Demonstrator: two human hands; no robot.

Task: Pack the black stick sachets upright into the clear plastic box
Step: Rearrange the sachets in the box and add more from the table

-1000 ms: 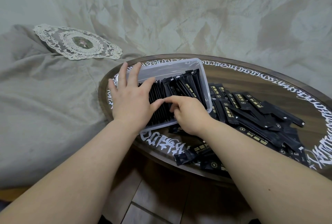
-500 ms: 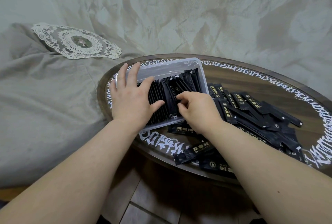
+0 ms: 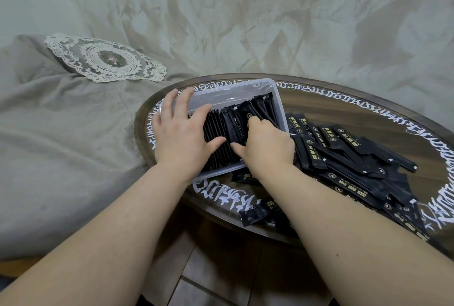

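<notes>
1. Now the right hand [image 3: 266, 145] has gone deeper into the clear plastic box [image 3: 235, 89] on the desk [image 3: 344, 99], fingers curled, pinching a black stick sachet [image 3: 237, 126] against the standing row.
2. Compared with earlier, the left hand [image 3: 180, 133] stays spread, bracing the row; loose sachets [image 3: 348, 156] remain unpacked.

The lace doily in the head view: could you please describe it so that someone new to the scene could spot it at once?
Start from the round wooden table with white lettering round its rim, then look left and further back across the grey-green bedding. The lace doily lies flat there, a pale oval with scalloped edges and a dark centre, the only patterned piece on that plain cloth.
</notes>
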